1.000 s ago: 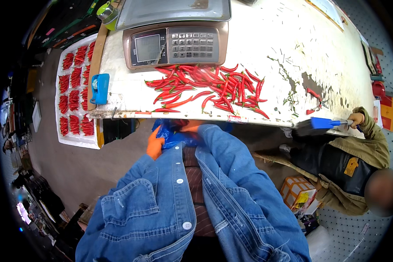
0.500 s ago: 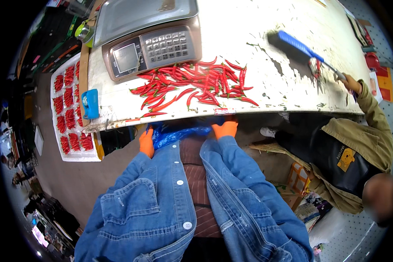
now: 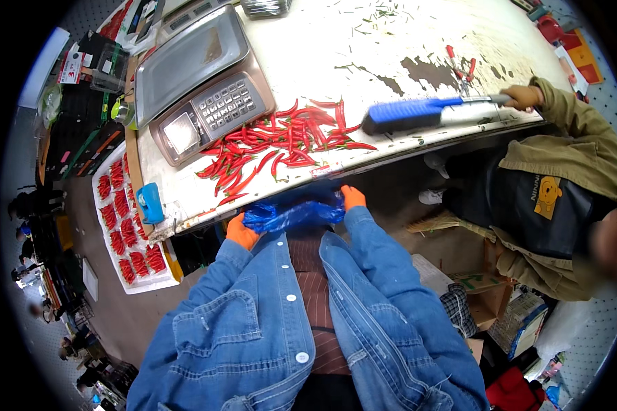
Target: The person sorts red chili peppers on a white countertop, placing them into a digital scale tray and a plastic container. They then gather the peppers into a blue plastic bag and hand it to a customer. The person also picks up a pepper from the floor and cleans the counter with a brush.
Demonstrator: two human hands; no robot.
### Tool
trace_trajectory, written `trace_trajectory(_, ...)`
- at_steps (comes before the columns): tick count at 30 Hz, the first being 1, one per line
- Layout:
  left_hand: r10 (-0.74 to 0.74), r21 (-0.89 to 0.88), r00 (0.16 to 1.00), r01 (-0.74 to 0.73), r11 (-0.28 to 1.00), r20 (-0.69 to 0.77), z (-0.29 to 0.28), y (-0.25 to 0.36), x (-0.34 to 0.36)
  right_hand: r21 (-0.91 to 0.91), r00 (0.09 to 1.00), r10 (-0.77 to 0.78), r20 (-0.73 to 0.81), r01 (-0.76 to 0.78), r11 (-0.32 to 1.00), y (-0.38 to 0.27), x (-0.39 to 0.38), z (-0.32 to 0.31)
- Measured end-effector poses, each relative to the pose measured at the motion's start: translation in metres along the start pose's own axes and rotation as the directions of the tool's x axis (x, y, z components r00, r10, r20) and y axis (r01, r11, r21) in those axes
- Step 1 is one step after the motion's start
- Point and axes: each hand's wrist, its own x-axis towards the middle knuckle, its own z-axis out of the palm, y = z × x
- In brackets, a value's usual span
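A blue plastic bag (image 3: pixel 296 212) is stretched between my two orange-gloved hands, just in front of my waist and below the table edge. My left hand (image 3: pixel 243 233) grips its left end. At the other end, my right hand (image 3: pixel 353 198) is closed on the bag. Beyond the bag, a loose pile of red chili peppers (image 3: pixel 295 142) with green stems lies on the white table (image 3: pixel 308 61), close to its near edge. A brown digital scale (image 3: pixel 230 103) with a grey metal pan stands behind and left of the peppers.
At right a co-worker's gloved hand (image 3: pixel 524 97) holds a blue brush (image 3: pixel 411 113) near the peppers. Red-handled scissors (image 3: pixel 465 72) and plant scraps lie beyond it. A small blue plastic object (image 3: pixel 149 203) sits at the table's left corner; a white tray (image 3: pixel 159 281) of packed peppers is beside the table.
The co-worker's brush has swept left and nearer, close to the peppers. My hands still hold the bag, which now shows more fully above my lap. The view has turned.
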Motion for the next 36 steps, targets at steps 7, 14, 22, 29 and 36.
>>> trace_trajectory(7,0.275,0.434,0.953,-0.304,0.848,0.130,0.060,-0.015,-0.043,0.211,0.999,-0.022,-0.025,0.026,0.977,-0.018,-0.017,-0.068)
trace_trajectory(14,-0.109,-0.099,0.994,0.109,0.989,0.003,0.061,-0.033,-0.019,-0.437,0.626,-0.762,-0.164,0.647,0.625,-0.190,-0.077,-0.087)
trace_trajectory(22,0.018,0.080,0.999,-0.015,0.997,-0.041,0.046,-0.034,-0.003,-0.681,0.729,-0.628,0.273,0.608,0.409,-0.247,-0.006,-0.021)
trace_trajectory(29,-0.136,-0.010,0.991,0.136,0.991,0.014,0.054,-0.013,-0.022,-0.632,0.537,-0.700,0.471,0.759,0.157,-0.244,-0.028,0.006)
trace_trajectory(36,-0.145,0.035,0.989,0.144,0.989,0.024,0.053,-0.020,-0.008,-0.484,0.299,-0.775,0.557,0.875,-0.010,-0.249,-0.005,0.017)
